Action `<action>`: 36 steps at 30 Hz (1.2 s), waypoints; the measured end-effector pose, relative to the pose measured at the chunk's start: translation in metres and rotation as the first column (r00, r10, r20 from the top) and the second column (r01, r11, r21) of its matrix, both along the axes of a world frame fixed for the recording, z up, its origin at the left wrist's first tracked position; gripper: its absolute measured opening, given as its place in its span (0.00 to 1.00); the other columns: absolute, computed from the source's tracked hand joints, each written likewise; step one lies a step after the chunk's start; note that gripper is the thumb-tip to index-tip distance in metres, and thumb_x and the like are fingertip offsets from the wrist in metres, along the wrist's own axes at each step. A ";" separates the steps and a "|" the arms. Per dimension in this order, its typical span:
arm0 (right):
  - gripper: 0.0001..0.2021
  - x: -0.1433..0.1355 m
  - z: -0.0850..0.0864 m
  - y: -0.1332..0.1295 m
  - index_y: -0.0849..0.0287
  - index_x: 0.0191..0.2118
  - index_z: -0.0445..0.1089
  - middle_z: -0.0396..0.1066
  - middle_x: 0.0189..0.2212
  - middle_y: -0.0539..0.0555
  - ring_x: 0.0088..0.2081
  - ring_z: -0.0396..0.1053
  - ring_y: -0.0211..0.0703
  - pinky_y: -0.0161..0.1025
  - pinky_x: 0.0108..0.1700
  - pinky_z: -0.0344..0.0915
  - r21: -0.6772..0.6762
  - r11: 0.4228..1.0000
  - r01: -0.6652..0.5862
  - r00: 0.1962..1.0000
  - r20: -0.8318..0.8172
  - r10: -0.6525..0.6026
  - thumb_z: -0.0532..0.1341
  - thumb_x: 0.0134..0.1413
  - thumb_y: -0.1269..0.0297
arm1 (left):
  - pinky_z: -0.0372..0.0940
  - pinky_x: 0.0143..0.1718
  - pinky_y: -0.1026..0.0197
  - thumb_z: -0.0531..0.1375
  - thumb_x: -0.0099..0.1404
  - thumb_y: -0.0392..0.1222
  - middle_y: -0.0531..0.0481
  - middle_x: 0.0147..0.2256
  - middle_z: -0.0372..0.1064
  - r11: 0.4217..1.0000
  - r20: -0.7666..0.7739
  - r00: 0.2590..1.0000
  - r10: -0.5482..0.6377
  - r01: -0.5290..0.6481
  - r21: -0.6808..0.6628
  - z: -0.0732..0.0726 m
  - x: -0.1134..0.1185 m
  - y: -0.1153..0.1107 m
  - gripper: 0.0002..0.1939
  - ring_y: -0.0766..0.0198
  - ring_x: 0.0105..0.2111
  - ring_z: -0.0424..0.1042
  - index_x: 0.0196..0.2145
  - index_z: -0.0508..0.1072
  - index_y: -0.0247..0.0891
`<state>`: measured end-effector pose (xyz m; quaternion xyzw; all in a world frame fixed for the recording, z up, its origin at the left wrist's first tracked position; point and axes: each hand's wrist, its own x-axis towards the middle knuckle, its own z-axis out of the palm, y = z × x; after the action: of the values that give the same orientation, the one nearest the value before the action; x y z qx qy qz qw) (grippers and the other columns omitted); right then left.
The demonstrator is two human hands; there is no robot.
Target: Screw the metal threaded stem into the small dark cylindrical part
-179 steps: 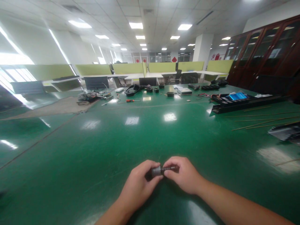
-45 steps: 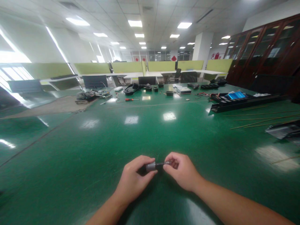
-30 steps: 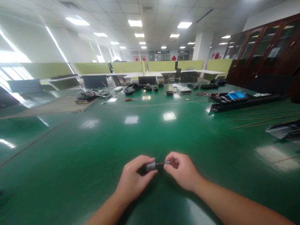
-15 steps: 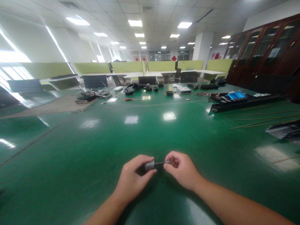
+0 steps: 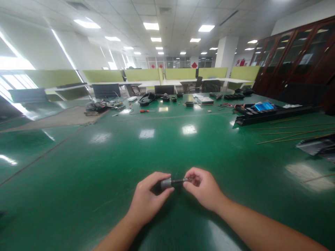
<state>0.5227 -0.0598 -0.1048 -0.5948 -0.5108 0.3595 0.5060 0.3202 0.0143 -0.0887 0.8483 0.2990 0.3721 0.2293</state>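
Grey cylinder (image 5: 166, 183) and the dark shaft (image 5: 178, 181) beside it are lying in line, nearly level, low over the near middle of the green table (image 5: 117, 153). 2 hands are holding them from opposite sides. The left hand (image 5: 148, 197) is curving loosely, thumb below and fingers above, with the cylinder caught between the fingertips; this wide grip is probably suiting the thicker body and leaving its right end exposed. The right hand (image 5: 205, 190) is closing more narrowly, thumb and fingers pinching the far end of the shaft, likely because so slim a piece is offering little to grasp. The shaft is seeming to run straight into the cylinder, though blur is hiding how the 2 are joining. Whether the hands are resting on the tabletop, I cannot tell.

Well apart, toward the far edge, an orange screwdriver (image 5: 144, 111) is lying flat. At the right, thin rods (image 5: 277, 134) are lying near a long black channel (image 5: 274, 115), perhaps set aside to leave working space.
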 end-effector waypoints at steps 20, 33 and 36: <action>0.04 0.001 -0.002 0.001 0.60 0.31 0.70 0.68 0.23 0.48 0.25 0.63 0.36 0.32 0.28 0.58 0.020 1.000 -0.009 0.998 -0.059 0.010 0.63 0.47 0.68 | 0.69 0.44 0.61 0.68 0.59 0.39 0.54 0.40 0.76 1.000 0.002 1.000 0.009 -0.009 -0.003 -0.002 -0.001 0.000 0.13 0.61 0.40 0.75 0.43 0.77 0.47; 0.04 0.001 -0.003 0.002 0.60 0.31 0.69 0.66 0.23 0.47 0.25 0.62 0.36 0.33 0.28 0.58 0.013 1.000 0.002 0.996 -0.094 0.000 0.63 0.47 0.67 | 0.70 0.43 0.60 0.67 0.59 0.40 0.52 0.40 0.77 0.999 0.001 0.999 0.032 -0.032 -0.007 -0.002 -0.002 0.001 0.12 0.60 0.39 0.76 0.42 0.77 0.45; 0.04 0.001 -0.004 0.002 0.60 0.31 0.69 0.66 0.22 0.47 0.25 0.63 0.37 0.33 0.28 0.58 0.010 1.000 -0.002 0.993 -0.118 0.003 0.63 0.46 0.67 | 0.70 0.43 0.60 0.67 0.59 0.40 0.52 0.39 0.77 0.999 -0.001 0.999 0.036 -0.036 -0.003 -0.002 -0.002 0.000 0.12 0.59 0.39 0.76 0.42 0.77 0.45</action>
<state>0.5236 -0.0575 -0.1089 -0.5695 -0.4824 0.3922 0.5377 0.3184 0.0146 -0.0904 0.8426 0.3148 0.3753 0.2238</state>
